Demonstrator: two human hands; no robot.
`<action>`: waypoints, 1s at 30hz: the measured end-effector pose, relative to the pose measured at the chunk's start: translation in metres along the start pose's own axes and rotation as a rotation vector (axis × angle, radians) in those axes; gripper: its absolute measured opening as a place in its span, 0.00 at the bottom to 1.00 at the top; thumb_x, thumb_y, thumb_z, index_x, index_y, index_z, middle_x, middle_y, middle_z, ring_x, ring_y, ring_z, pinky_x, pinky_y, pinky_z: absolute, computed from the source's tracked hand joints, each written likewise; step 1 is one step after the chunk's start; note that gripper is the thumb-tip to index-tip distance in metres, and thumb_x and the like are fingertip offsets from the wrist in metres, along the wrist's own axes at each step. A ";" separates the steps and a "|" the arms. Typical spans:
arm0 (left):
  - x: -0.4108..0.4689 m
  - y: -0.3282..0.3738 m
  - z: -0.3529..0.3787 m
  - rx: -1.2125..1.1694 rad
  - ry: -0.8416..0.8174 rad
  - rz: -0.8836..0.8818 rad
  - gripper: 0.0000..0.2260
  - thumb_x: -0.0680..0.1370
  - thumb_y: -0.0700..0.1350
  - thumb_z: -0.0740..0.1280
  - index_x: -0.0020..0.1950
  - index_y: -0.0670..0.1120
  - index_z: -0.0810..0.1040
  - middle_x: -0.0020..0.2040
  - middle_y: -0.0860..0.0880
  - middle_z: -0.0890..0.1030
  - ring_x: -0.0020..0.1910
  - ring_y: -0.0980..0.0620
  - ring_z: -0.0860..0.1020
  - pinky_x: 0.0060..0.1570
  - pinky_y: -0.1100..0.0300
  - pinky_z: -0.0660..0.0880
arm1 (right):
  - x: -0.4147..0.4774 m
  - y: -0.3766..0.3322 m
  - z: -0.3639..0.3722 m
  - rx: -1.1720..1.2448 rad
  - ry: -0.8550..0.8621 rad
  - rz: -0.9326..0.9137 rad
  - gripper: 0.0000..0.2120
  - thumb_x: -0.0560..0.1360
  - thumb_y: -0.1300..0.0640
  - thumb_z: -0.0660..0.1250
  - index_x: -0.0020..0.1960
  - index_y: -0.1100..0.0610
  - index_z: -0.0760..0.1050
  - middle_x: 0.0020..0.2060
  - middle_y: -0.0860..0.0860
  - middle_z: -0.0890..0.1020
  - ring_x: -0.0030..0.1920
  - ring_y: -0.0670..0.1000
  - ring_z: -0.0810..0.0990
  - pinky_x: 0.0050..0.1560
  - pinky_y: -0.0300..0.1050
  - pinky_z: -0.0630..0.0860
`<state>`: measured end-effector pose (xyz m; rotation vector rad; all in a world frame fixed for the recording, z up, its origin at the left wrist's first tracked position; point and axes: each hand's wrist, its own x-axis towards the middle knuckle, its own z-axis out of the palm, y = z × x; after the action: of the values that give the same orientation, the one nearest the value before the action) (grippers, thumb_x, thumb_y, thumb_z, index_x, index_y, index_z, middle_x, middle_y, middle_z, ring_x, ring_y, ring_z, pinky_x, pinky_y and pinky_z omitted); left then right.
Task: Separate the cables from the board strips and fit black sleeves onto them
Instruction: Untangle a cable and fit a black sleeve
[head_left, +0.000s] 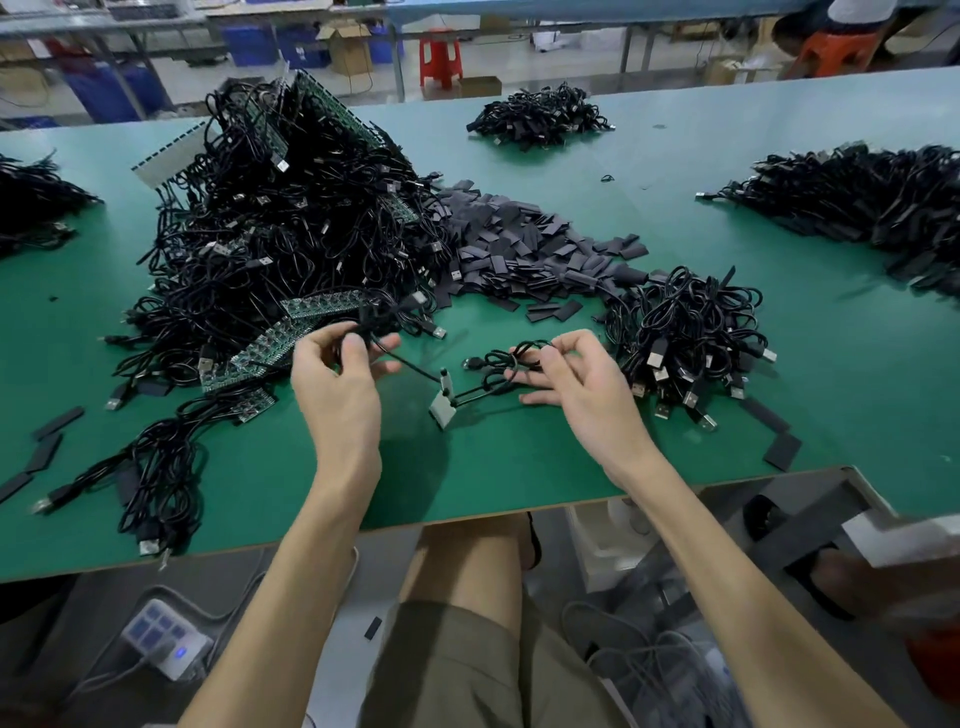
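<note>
two grips hold cables over the table (467, 467): the left grip (337, 374) pinches one cable (415, 367), the right grip (566, 382) curls round a coil (496, 359). both cables run to a board piece (441, 410) lying between the grips. sleeves (519, 244) lie beyond them, strips (311, 306) just beyond the left grip.

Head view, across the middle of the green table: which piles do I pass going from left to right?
Cable pile at the left edge → big tangle of cables and board strips → heap of loose black sleeves → pile of coiled cables → cable pile at the right edge.
</note>
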<state>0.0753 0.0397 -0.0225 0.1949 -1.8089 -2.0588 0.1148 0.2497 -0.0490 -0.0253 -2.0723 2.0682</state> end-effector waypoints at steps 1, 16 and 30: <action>-0.001 0.005 0.001 -0.067 0.022 0.024 0.05 0.85 0.37 0.58 0.56 0.44 0.72 0.47 0.46 0.83 0.46 0.49 0.86 0.49 0.55 0.82 | -0.001 0.001 0.001 -0.049 -0.022 -0.011 0.05 0.86 0.57 0.61 0.51 0.56 0.70 0.54 0.54 0.85 0.55 0.50 0.87 0.54 0.56 0.84; -0.034 0.012 0.062 -0.150 -0.449 -0.086 0.05 0.85 0.35 0.60 0.56 0.38 0.75 0.50 0.34 0.84 0.47 0.45 0.87 0.45 0.61 0.82 | -0.005 0.008 0.012 -0.960 -0.487 -0.276 0.21 0.84 0.46 0.60 0.77 0.43 0.68 0.80 0.39 0.63 0.77 0.49 0.66 0.74 0.53 0.68; -0.005 -0.030 0.041 0.449 -0.411 0.197 0.06 0.82 0.39 0.65 0.52 0.48 0.81 0.51 0.50 0.83 0.51 0.54 0.82 0.57 0.52 0.79 | -0.014 -0.004 0.006 -0.526 -0.095 -0.255 0.07 0.82 0.58 0.67 0.59 0.55 0.82 0.54 0.46 0.84 0.53 0.43 0.83 0.56 0.39 0.80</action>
<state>0.0593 0.0825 -0.0456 -0.2984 -2.4118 -1.6159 0.1279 0.2417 -0.0471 0.2445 -2.4672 1.3641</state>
